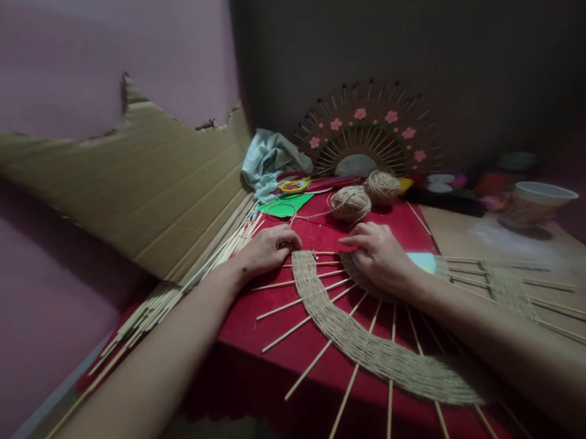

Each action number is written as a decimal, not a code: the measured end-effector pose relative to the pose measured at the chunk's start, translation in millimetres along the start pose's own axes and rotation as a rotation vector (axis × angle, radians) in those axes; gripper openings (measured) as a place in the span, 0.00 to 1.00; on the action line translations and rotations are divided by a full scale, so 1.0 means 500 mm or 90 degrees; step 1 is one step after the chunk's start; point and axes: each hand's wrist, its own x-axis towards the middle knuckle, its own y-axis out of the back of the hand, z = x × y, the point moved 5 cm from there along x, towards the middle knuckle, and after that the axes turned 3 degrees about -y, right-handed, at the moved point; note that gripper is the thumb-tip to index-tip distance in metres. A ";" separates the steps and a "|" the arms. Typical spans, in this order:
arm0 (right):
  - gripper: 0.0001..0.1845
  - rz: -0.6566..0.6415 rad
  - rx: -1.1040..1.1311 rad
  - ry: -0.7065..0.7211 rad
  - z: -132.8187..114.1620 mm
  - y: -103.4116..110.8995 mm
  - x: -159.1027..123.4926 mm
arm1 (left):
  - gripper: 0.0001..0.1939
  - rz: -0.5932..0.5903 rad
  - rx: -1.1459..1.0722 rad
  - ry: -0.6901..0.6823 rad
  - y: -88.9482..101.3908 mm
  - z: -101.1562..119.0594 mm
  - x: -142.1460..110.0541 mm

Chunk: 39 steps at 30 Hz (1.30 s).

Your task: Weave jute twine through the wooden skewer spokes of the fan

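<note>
A half-round frame of thin wooden sticks [347, 408] lies on the red cloth, with a wide band of woven twine [362, 345] curving across it. My left hand [275, 249] is closed at the band's upper left end, fingers curled down; what they pinch is hidden. At the inner hub of the sticks is my right hand [382, 257], index finger pointing left and the others curled under. Whatever it grips is too small to make out. Beyond the hands sit two balls of twine [351, 204], [383, 187], a loose strand trailing left from the nearer one.
Loose sticks [153, 309] lie in a bundle at left, beside leaning cardboard [170, 181]. Behind are a green sheet [285, 205], yellow-handled scissors [295, 185], a crumpled pale cloth [273, 155] and a flower-decorated fan [367, 131]. A white-rimmed cup [542, 195] stands at right.
</note>
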 end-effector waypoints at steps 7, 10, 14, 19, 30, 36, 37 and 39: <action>0.16 -0.038 -0.096 0.065 -0.027 -0.009 -0.004 | 0.13 0.002 0.006 -0.004 -0.002 -0.004 0.000; 0.13 -0.036 -0.137 0.098 -0.036 -0.009 -0.007 | 0.12 0.005 0.008 -0.007 -0.002 -0.004 -0.001; 0.12 -0.025 -0.181 0.135 -0.041 -0.013 -0.010 | 0.11 0.009 -0.006 -0.005 -0.002 -0.006 -0.002; 0.12 -0.004 -0.215 0.187 -0.046 -0.020 -0.015 | 0.12 0.010 -0.009 0.005 -0.001 -0.006 -0.001; 0.12 0.011 -0.173 0.160 -0.041 -0.012 -0.015 | 0.12 0.019 -0.031 0.044 -0.002 -0.012 0.000; 0.14 0.008 -0.063 0.122 -0.026 -0.001 -0.014 | 0.11 0.018 -0.033 0.052 0.001 -0.011 0.000; 0.14 0.014 -0.040 0.117 -0.022 0.005 -0.016 | 0.11 0.017 -0.033 0.054 0.002 -0.010 0.000; 0.15 0.025 -0.002 0.113 -0.013 0.017 -0.024 | 0.12 0.014 -0.032 0.058 0.004 -0.007 -0.001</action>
